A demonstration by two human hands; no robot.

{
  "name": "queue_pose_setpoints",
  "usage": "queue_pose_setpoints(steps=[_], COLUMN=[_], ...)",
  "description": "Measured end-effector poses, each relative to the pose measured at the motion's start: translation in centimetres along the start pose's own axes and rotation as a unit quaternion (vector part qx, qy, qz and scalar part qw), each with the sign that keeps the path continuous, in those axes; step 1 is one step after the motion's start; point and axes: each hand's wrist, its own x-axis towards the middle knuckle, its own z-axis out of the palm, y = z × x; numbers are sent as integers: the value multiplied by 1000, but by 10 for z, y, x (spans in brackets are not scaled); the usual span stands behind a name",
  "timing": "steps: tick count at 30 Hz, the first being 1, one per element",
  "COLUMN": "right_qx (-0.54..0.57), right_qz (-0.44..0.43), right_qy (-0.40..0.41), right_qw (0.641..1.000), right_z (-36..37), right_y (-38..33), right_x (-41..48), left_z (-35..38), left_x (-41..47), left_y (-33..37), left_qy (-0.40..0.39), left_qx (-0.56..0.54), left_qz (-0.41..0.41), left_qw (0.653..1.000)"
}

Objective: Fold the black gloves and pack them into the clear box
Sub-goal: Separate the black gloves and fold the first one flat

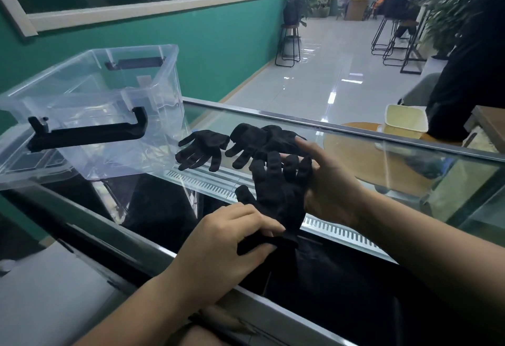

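Note:
A black glove [277, 192] is stretched between both hands above the glass counter, fingers pointing away from me. My left hand [229, 239] pinches its cuff. My right hand [330, 187] supports its fingers from beneath, index finger extended. Behind it, another black glove [202, 149] lies flat on the glass, fingers spread toward me. To its right sits a small pile of black gloves [262, 138]. The clear box [90, 99] with black latch handles stands at the left on the counter, lidless, with nothing inside.
The work surface is a glass display counter [410, 160] with a metal rim. A cream tub [405, 121] rests on a round wooden table beyond it. A person in black stands at the far right edge. Stools and plants fill the background.

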Motion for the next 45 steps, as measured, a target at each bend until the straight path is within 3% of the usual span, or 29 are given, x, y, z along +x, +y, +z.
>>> queue_pose_setpoints(steps=[14, 20, 24, 29, 35, 40, 45], right_qx=[-25, -63, -127, -295, -416, -614, -681], right_qz=[-3, -63, -115, -209, -245, -280, -323], right_qy=[38, 36, 53, 95, 98, 118, 87], right_qw=[999, 995, 984, 928, 870, 729, 651], right_z=[-4, -7, -9, -18, -22, -46, -59], right_y=[0, 2, 2, -3, -9, 11, 19], right_x=[2, 6, 13, 10, -8, -26, -39], left_z=[-4, -2, -2, -5, -4, -3, 0], left_x=[-2, -2, -1, 4, 8, 8, 5], left_y=[0, -6, -6, -1, 2, 2, 2], left_qy=[-61, -28, -34, -79, -124, -131, -103], left_qx=[-51, -54, 10, 50, 56, 53, 58], left_qz=[-29, -44, -30, -60, -93, -97, -82], left_qw=[996, 997, 999, 994, 986, 985, 990])
